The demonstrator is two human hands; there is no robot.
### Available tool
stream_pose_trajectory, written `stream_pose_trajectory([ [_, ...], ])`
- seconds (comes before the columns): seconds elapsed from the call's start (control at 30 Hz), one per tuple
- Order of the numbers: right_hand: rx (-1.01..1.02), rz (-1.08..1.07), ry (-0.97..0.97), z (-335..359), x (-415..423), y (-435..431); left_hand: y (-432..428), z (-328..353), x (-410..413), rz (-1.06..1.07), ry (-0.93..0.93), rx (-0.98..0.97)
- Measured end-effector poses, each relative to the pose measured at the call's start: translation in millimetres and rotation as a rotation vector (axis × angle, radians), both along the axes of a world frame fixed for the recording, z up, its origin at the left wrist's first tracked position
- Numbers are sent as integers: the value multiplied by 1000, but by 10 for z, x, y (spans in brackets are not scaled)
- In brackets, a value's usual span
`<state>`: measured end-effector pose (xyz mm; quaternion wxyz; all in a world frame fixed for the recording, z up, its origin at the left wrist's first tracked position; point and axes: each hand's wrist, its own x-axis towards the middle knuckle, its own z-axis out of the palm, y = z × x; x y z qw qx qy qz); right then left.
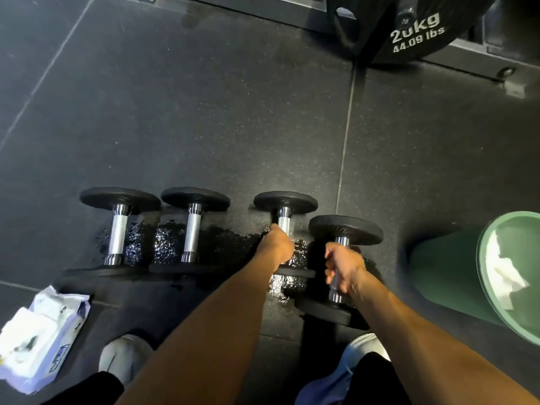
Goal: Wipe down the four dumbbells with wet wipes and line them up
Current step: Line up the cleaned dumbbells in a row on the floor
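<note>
Four black dumbbells with silver handles lie on the dark rubber floor. The first dumbbell [118, 233] and second dumbbell [193, 232] rest side by side at the left. My left hand [277, 244] grips the handle of the third dumbbell [285, 203]. My right hand [343, 266] is closed around the handle of the fourth dumbbell [346, 229], which sits nearer to me than the other three. The floor under the handles is wet and shiny. A pack of wet wipes [38, 337] lies open at the lower left.
A green bin [455, 273] holding used white wipes stands at the right. A black 20 kg weight plate [409, 27] leans on a metal frame at the top right. My shoes [122, 358] are at the bottom edge.
</note>
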<state>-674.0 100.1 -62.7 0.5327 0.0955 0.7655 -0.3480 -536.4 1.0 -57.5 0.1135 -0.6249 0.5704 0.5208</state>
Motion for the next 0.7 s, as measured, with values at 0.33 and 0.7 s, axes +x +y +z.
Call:
stream_pose_trajectory([
  [0.33, 63, -79, 75, -112, -208, 129, 1, -124, 475, -180, -13, -25],
  [0.7, 20, 14, -1, -232, -38, 19, 74, -212, 494, -173, -41, -54],
])
